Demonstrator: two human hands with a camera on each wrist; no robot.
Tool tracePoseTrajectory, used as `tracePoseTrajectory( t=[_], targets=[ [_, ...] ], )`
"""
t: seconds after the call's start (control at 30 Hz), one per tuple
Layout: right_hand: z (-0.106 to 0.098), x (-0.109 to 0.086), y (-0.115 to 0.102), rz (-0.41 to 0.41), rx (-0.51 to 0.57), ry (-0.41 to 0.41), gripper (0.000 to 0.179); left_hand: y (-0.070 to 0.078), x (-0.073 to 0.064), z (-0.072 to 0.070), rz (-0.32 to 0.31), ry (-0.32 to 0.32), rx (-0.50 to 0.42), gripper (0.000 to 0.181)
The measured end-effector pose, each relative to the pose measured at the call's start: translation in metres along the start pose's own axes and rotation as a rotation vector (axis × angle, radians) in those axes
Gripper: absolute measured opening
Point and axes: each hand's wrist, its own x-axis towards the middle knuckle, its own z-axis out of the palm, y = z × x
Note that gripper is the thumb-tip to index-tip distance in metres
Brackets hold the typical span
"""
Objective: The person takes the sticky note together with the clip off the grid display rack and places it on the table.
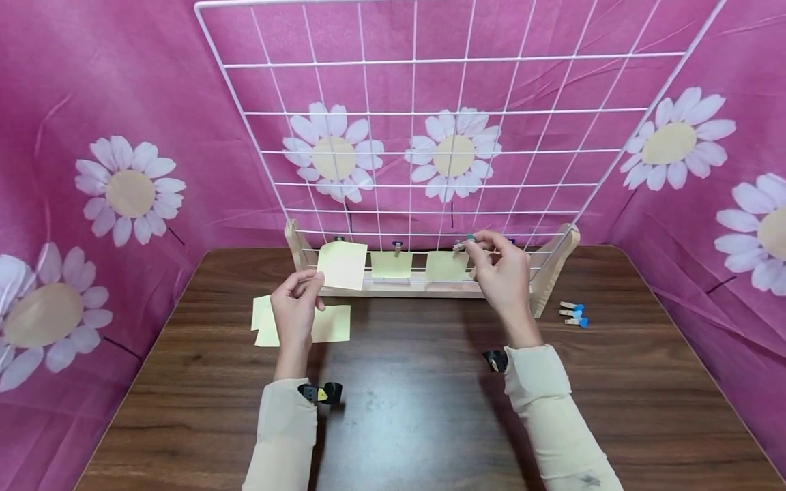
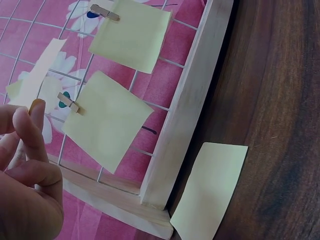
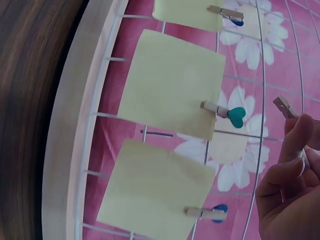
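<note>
While your left hand (image 1: 293, 310) pinches a yellow note (image 1: 344, 264) by its left edge before the grid (image 1: 414, 113) and your right hand (image 1: 503, 273) pinches a clip (image 3: 284, 106), the note should prove light and bendy, best held at that edge.

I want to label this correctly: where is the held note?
The held note is left of centre in the head view, pinched by the left hand, low in front of the grid.

Small brown wooden clothespin (image 3: 284, 106) pinched

The bare right-hand grip (image 3: 295, 185) holds it at three o'clock. Three square pale-yellow paper notes (image 3: 170, 82) hang clipped to a white wire grid (image 3: 262, 136), twelve to six o'clock; dark brown wooden desk (image 3: 25, 120) at nine.
</note>
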Motion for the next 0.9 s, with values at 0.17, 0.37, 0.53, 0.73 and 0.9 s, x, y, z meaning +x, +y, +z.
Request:
tracePoseTrajectory(
  t=[0.17,0.37,0.53,0.73,0.9],
  targets=[
    [-0.007,-0.004,0.006,0.029,0.008,-0.007,0.012,-0.003,-0.001,-0.002,-0.021,0.003,0.001,0.013],
    [-0.017,-0.007,0.013,0.038,0.017,-0.012,0.013,-0.007,-0.003,-0.003,-0.038,-0.022,0.005,0.013],
    [-0.031,-0.013,0.019,0.074,-0.064,-0.019,0.015,-0.009,-0.008,-0.006,-0.065,-0.045,0.055,0.015],
    [-0.046,-0.016,0.030,0.146,-0.116,0.004,0.017,-0.013,-0.011,-0.007,-0.109,-0.040,0.074,0.017],
    [-0.057,-0.015,0.034,0.198,-0.124,0.024,0.019,-0.017,-0.013,-0.007,-0.149,-0.040,0.073,0.020]
  ],
)
